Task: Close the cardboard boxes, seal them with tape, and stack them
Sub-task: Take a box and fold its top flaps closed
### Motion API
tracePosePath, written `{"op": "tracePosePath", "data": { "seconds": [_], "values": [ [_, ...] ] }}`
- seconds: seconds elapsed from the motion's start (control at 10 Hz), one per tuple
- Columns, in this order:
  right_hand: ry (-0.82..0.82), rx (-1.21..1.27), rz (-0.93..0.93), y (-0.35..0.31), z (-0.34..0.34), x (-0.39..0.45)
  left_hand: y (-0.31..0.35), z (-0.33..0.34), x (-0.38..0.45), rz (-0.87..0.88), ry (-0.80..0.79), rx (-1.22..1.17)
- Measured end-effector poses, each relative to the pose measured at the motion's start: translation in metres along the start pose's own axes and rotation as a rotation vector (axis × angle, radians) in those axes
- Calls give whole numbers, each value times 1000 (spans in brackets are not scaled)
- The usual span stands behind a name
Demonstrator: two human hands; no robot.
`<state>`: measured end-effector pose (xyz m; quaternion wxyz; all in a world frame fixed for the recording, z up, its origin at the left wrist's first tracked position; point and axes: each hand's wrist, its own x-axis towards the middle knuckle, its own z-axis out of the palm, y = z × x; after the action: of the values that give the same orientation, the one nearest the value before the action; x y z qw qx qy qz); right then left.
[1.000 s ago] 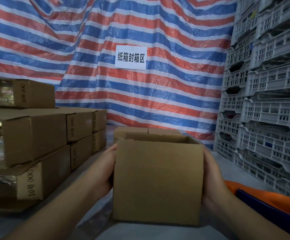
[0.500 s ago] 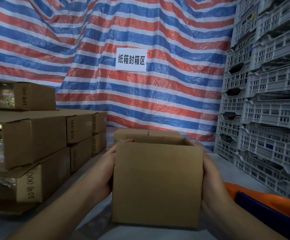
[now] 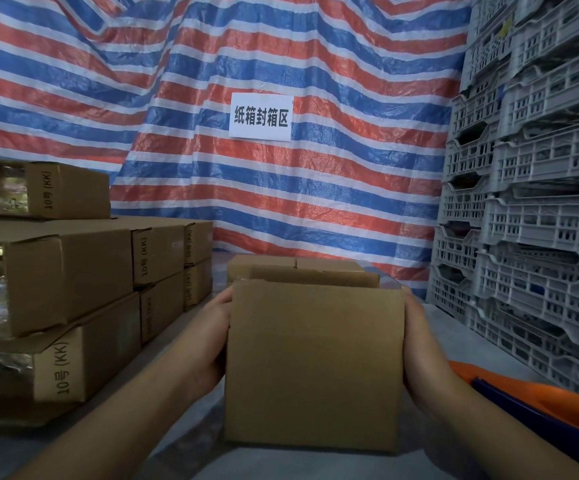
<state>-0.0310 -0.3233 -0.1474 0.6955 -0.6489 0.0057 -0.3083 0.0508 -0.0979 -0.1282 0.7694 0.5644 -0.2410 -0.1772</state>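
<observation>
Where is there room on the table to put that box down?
Bare grey tabletop lies right of the open brown cardboard box, before the grey plastic crates. A narrow strip runs beside the stacked taped boxes. The left is crowded.

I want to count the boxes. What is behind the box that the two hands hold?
Directly behind the held box stands another cardboard box, its top flaps closed. Only its top shows; the held box covers the rest. The striped tarp hangs farther back.

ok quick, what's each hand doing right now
Left hand: holding the left side of the open cardboard box.
Right hand: holding the box's right side.
</observation>
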Motion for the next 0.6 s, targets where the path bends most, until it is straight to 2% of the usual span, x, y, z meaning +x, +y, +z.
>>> {"op": "tracePosePath", "data": {
  "seconds": [0.1,0.2,0.3,0.4,0.5,0.6],
  "values": [
    [13,-121,1,-10,5,-4,0,-2,3,58,77,118],
    [-85,-184,28,-3,-14,8,-2,-2,5,63,210,169],
    [-295,-227,20,-11,-26,9,6,-6,4,55,102,199],
    [-398,-283,5,-16,-33,10,17,-19,4,65,-144,288],
    [-428,-364,-3,-23,-30,5,20,-27,4,64,-268,327],
    [-419,-356,-32,-23,-30,5,18,-25,3,59,-188,371]
  ]
}}
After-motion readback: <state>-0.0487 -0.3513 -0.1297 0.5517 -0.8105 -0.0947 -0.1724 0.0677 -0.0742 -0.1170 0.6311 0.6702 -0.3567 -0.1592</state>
